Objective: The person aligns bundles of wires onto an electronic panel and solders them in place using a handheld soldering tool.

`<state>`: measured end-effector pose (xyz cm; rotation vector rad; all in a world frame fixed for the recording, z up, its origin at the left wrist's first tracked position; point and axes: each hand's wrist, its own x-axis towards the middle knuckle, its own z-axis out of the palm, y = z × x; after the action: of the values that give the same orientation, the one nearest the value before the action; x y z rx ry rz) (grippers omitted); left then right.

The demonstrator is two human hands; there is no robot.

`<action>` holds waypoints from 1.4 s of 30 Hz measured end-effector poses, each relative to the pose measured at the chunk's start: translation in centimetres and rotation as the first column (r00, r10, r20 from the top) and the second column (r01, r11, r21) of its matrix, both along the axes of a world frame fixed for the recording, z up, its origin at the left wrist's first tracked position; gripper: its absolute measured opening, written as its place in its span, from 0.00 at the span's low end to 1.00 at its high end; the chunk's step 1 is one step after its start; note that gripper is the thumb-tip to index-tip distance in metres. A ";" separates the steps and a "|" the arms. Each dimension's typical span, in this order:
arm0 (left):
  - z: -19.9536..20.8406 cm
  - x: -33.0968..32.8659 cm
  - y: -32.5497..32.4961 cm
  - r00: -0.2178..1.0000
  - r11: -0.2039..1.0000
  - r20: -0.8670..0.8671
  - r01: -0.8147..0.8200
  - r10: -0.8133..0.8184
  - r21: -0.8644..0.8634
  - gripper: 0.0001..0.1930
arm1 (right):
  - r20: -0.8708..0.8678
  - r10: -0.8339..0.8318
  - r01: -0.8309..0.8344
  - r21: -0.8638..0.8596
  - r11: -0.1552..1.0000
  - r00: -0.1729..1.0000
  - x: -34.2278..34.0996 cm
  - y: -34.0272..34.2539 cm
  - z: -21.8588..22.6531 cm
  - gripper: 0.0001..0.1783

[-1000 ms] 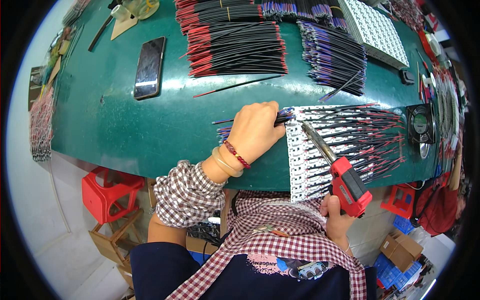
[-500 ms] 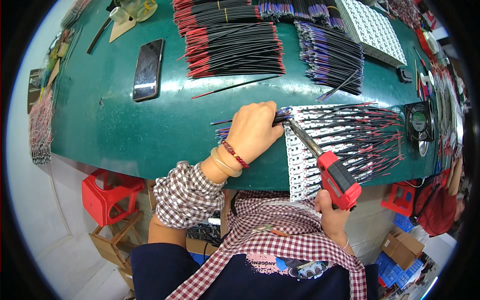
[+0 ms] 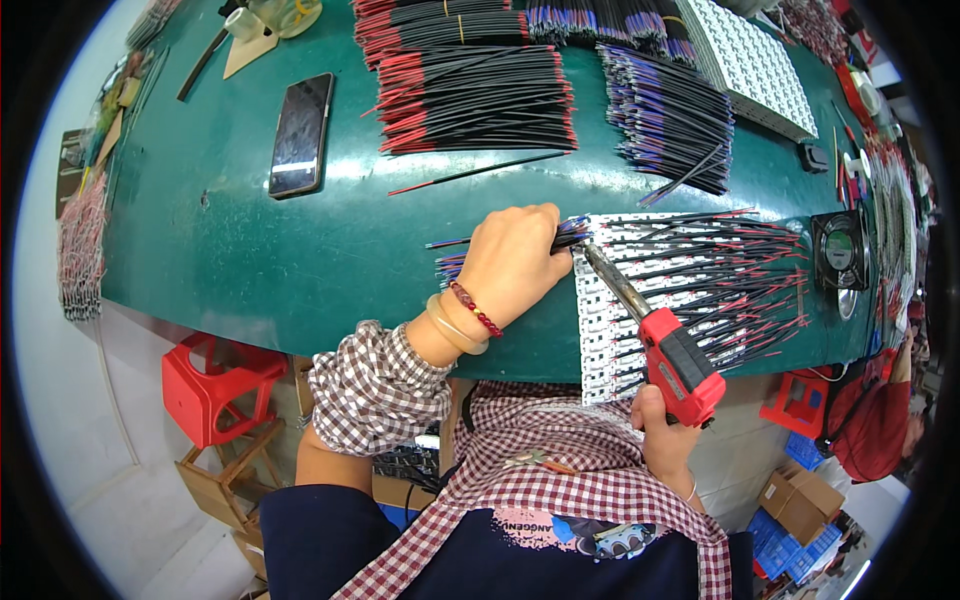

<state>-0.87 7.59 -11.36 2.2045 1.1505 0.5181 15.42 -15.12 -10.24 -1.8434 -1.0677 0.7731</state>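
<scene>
My left hand (image 3: 515, 250) is closed around a bundle of thin dark wires with blue tips (image 3: 574, 232), beside the upper left corner of a white circuit-board panel (image 3: 597, 345). Ends of the wires stick out on both sides of the fist. In my right hand (image 3: 665, 435) is a red and black soldering gun (image 3: 682, 362), gripped from below. Its metal tip slants up to the panel's corner, close to the wire ends; whether it touches them I cannot make out. Many black wires with red ends (image 3: 705, 265) lie across the panel and past its right edge.
Farther back lie piles of red-ended black wires (image 3: 480, 100) and blue-ended wires (image 3: 668, 115), a stack of white panels (image 3: 755, 70) and a phone (image 3: 301, 135). A small black fan (image 3: 840, 250) stands at right. Red stools (image 3: 215, 385) flank the green table (image 3: 220, 270).
The whole view has shifted slightly. Both hands, the wire bundle and the soldering gun stay in nearly the same places against the panel.
</scene>
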 end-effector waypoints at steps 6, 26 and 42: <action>-0.2 -0.1 -0.1 1.000 1.000 -0.006 0.000 0.000 -0.008 0.09 | -0.049 -0.011 0.014 0.053 0.998 0.999 -0.2 0.0 0.1 0.15; -0.1 -0.4 -1.0 1.000 1.000 -0.016 -0.002 0.001 -0.031 0.12 | -0.293 -0.268 0.308 0.100 0.946 0.918 1.5 1.2 2.9 0.11; 0.1 -0.2 1.0 0.995 0.999 0.085 0.042 -0.044 0.029 0.12 | -0.389 -0.343 0.421 0.132 0.898 0.855 2.6 0.7 4.3 0.14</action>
<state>-1.02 8.60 -11.27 2.2026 1.0546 0.6071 18.07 -14.42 -5.91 -1.5824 -0.4999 0.6866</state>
